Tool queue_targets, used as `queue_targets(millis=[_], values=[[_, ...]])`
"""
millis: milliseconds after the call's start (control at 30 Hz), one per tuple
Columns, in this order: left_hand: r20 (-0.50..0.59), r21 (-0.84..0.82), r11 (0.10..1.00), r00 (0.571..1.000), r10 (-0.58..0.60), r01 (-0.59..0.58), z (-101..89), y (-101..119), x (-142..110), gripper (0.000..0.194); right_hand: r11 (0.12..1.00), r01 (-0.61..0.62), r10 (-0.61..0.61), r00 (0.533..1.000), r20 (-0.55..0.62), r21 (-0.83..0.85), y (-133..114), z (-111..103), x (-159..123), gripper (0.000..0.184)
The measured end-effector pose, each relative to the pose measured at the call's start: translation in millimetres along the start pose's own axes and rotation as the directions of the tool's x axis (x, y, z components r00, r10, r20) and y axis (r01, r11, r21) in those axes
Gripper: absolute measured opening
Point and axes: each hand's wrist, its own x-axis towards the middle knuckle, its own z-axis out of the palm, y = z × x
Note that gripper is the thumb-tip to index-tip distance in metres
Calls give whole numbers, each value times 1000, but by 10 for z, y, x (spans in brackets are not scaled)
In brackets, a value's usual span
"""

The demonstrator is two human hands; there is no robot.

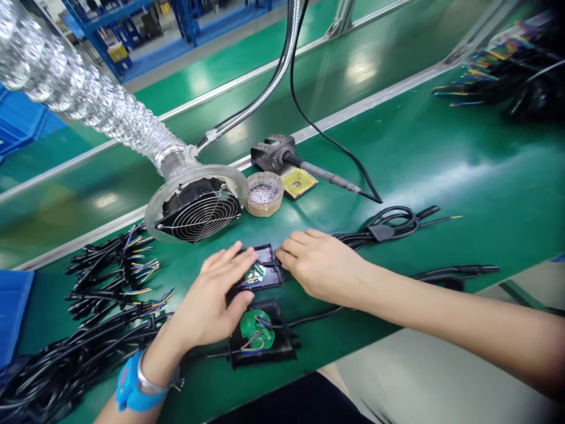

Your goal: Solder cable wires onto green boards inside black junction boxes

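On the bench [397, 153], farther black box [272, 257] between hands
Left hand [216, 294] spread over it; right hand [324, 262] at its right edge, grip unclear.

Glossy and smooth across the worktop [397, 159]. Crinkled, mirror-bright, like foil, along the hose [95, 100]; shiny metal in the wire guard [205, 219]. Dull, stained metal on the iron holder [270, 155] by the worktop's far edge. Smooth, low-sheen plastic in the boxes [286, 347] toward the near edge.
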Motion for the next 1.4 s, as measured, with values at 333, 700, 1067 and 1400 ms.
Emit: queue_targets(millis=[333,700,1067,1400], values=[[84,-117,928,934,-346,354,-146,-18,-179,4,799,55,-30,998,-51,598,-263,22,453,19],[-244,241,955,963,-110,170,8,-197,-145,12,814,-20,29,1000,-6,581,-210,81,533,13],[-46,574,800,982,-182,175,174,-3,-93,29,901,50,-94,992,80,430,-349,118,691,14],[-212,474,862,973,-86,180,52,12,-232,32,920,48,-12,996,-93,390,-102,-58,421,28]])
